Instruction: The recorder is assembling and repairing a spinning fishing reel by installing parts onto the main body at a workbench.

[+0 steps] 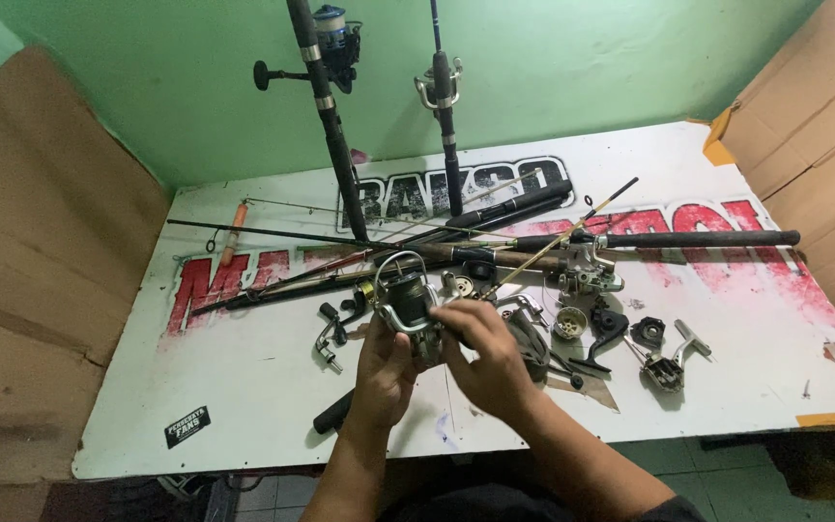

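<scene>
A black and silver spinning fishing reel (406, 302) with its wire bail raised is held over the white table (244, 387). My left hand (383, 372) grips the reel from below and the left. My right hand (488, 360) wraps around the reel's body from the right, fingers curled over it. The reel's lower part is hidden by my hands. A black crank handle (332, 333) lies just left of my left hand.
Several fishing rods (495, 242) lie across the table behind the reel; two rods with reels (331, 106) lean upright against the green wall. Loose reel parts (630, 338) lie to the right. Cardboard sheets (41, 290) stand at both sides.
</scene>
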